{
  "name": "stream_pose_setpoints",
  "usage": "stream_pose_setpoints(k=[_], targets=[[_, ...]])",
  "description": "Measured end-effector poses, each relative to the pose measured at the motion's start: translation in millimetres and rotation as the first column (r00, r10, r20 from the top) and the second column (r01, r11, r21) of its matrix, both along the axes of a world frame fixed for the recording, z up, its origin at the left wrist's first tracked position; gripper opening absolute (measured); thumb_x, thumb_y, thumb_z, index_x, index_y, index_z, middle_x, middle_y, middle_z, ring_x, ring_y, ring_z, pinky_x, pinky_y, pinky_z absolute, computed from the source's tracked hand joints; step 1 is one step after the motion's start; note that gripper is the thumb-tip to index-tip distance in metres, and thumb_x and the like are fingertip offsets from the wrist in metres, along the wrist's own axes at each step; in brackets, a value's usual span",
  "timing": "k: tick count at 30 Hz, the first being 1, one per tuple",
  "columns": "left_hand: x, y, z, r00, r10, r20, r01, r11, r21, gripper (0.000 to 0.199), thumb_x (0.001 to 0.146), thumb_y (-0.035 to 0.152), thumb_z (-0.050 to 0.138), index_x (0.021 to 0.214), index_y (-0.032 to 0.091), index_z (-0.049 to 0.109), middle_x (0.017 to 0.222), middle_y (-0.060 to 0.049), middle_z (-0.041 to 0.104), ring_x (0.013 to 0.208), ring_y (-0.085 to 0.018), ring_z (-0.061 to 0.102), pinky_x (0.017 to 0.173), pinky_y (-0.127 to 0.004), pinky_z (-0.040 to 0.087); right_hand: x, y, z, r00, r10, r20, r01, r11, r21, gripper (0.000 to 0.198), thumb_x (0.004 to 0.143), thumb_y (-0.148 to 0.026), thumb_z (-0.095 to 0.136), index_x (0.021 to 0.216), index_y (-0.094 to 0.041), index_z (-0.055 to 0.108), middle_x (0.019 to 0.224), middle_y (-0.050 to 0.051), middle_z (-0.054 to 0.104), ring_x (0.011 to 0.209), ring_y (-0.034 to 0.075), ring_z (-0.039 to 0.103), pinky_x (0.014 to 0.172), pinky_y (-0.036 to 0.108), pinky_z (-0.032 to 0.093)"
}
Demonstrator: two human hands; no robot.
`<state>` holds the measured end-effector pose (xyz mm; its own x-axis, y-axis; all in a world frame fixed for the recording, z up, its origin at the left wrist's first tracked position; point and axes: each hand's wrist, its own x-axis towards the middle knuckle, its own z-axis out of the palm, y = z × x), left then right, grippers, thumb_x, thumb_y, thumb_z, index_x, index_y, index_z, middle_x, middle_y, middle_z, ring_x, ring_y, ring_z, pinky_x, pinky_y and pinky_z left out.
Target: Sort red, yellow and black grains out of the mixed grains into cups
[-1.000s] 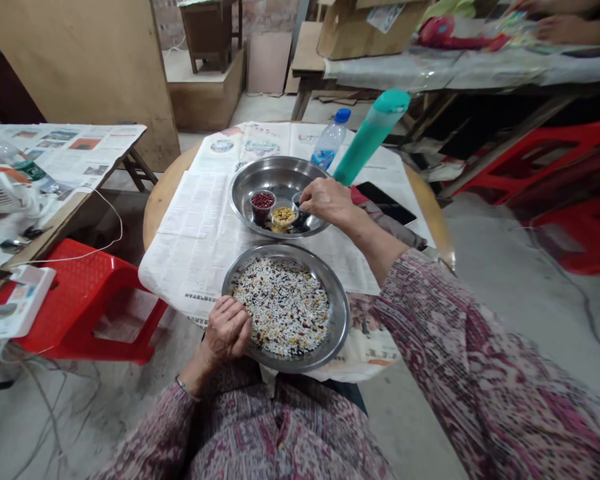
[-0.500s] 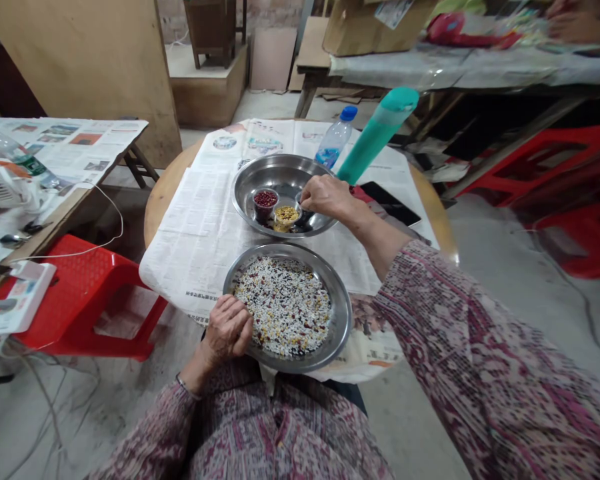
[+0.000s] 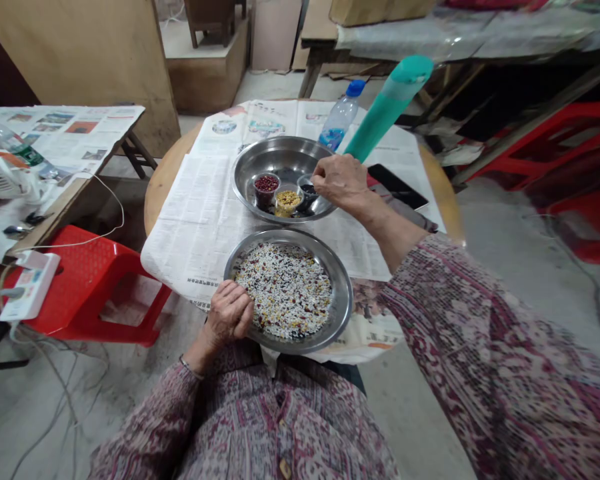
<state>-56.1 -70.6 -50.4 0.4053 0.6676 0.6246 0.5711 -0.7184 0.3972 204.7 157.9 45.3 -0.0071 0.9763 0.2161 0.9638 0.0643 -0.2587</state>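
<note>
While the left hand [image 3: 229, 312] rested curled on the near rim of the round steel pan of mixed rice and beans [image 3: 341, 293], the right hand [image 3: 341, 181] was pinched, fingertips together, over the small clear cup of black beans [image 3: 307, 192] in the far steel pan [image 3: 260, 155] beyond it. The grains were judged light, hard, and prone to roll; a fingertip pinch suited them.

My sleeves are a purple, pink and white mottled knit [image 3: 480, 373]. The round silver steel pan [image 3: 341, 303] near me holds a white, black, red and yellow speckled grain mix [image 3: 285, 290]. The far shiny steel pan [image 3: 275, 157] carries small cups of dark red beans [image 3: 267, 183], yellow kernels [image 3: 287, 198] and black seeds [image 3: 309, 189]. A teal plastic bottle [image 3: 387, 107] stands beside a clear bottle with a blue cap [image 3: 341, 120].
</note>
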Motion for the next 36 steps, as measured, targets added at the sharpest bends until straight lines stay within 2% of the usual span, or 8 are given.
stream_pose_setpoints(k=[7, 11, 15, 17, 22, 26, 30, 36], targets=[[2, -1, 1.5, 1.000, 0.008, -0.010, -0.009, 1.000, -0.012, 0.028, 0.093, 0.016, 0.042, 0.067, 0.022, 0.046, 0.065, -0.003, 0.054, 0.066, -0.019, 0.048, 0.073, -0.038, 0.043, -12, -98, -5, 0.914, 0.284, -0.291, -0.263, 0.958, 0.111, 0.018, 0.091, -0.030, 0.056, 0.085, -0.022, 0.071, 0.088, 0.008, 0.074, 0.078, 0.022, 0.064, 0.073, 0.038, 0.049], [2, 0, 0.0, 0.999, 0.022, -0.024, -0.022, 1.000, -0.001, 0.029, 0.094, 0.016, 0.041, 0.066, 0.022, 0.045, 0.066, -0.003, 0.054, 0.067, -0.018, 0.048, 0.073, -0.038, 0.043, -36, -192, -33, 0.780, 0.524, -0.343, -0.574, 0.816, -0.060, 0.017, 0.093, -0.023, 0.054, 0.085, -0.022, 0.068, 0.089, 0.005, 0.074, 0.078, 0.018, 0.065, 0.071, 0.032, 0.047], [1, 0, -1.9, 0.999, 0.023, -0.042, -0.022, 1.000, 0.020, 0.028, 0.095, 0.015, 0.042, 0.067, 0.022, 0.045, 0.066, -0.003, 0.052, 0.069, -0.019, 0.048, 0.074, -0.037, 0.043, -58, -242, -58, 0.723, 0.662, -0.199, -0.691, 0.703, -0.168, 0.017, 0.094, -0.019, 0.052, 0.086, -0.021, 0.066, 0.084, 0.004, 0.071, 0.073, 0.015, 0.062, 0.063, 0.028, 0.039], [1, 0, -2.3, 0.998, 0.034, -0.043, -0.034, 0.999, 0.014, 0.028, 0.094, 0.015, 0.043, 0.067, 0.022, 0.045, 0.066, -0.002, 0.052, 0.068, -0.019, 0.048, 0.074, -0.037, 0.043, -62, -241, -64, 0.737, 0.668, -0.105, -0.674, 0.713, -0.191, 0.019, 0.094, -0.016, 0.049, 0.085, -0.020, 0.065, 0.083, 0.006, 0.070, 0.071, 0.016, 0.061, 0.062, 0.029, 0.036], [1, 0, -0.6, 0.998, 0.046, -0.040, -0.046, 0.999, -0.002, 0.029, 0.094, 0.014, 0.042, 0.067, 0.021, 0.047, 0.067, -0.003, 0.053, 0.068, -0.018, 0.049, 0.074, -0.037, 0.042, -44, -202, -65, 0.899, 0.437, 0.014, -0.433, 0.895, -0.109, 0.021, 0.096, -0.020, 0.046, 0.090, -0.020, 0.066, 0.091, 0.009, 0.073, 0.079, 0.019, 0.063, 0.066, 0.030, 0.036], [2, 0, 1.1, 0.998, 0.048, -0.044, -0.047, 0.999, 0.012, 0.030, 0.095, 0.015, 0.041, 0.067, 0.022, 0.045, 0.066, -0.003, 0.053, 0.067, -0.018, 0.048, 0.074, -0.038, 0.042, -35, -186, -63, 0.953, 0.301, 0.037, -0.299, 0.953, -0.045, 0.023, 0.097, -0.024, 0.045, 0.091, -0.020, 0.067, 0.095, 0.012, 0.073, 0.087, 0.022, 0.063, 0.070, 0.031, 0.038], [2, 1, 1.4, 0.998, 0.045, -0.052, -0.043, 0.998, 0.038, 0.030, 0.096, 0.014, 0.040, 0.067, 0.022, 0.044, 0.066, -0.003, 0.053, 0.067, -0.019, 0.048, 0.073, -0.037, 0.042, -57, -191, -61, 0.934, 0.356, 0.020, -0.352, 0.930, -0.102, 0.024, 0.098, -0.021, 0.044, 0.093, -0.019, 0.067, 0.097, 0.013, 0.072, 0.090, 0.022, 0.061, 0.071, 0.031, 0.037], [2, 2, 3.0, 0.998, 0.043, -0.043, -0.041, 0.997, 0.062, 0.029, 0.095, 0.013, 0.040, 0.068, 0.022, 0.043, 0.066, -0.002, 0.051, 0.067, -0.019, 0.048, 0.073, -0.036, 0.042, -87, -206, -58, 0.770, 0.633, -0.078, -0.637, 0.758, -0.141, 0.018, 0.098, -0.017, 0.048, 0.095, -0.017, 0.066, 0.096, 0.010, 0.070, 0.088, 0.019, 0.059, 0.072, 0.029, 0.038]])
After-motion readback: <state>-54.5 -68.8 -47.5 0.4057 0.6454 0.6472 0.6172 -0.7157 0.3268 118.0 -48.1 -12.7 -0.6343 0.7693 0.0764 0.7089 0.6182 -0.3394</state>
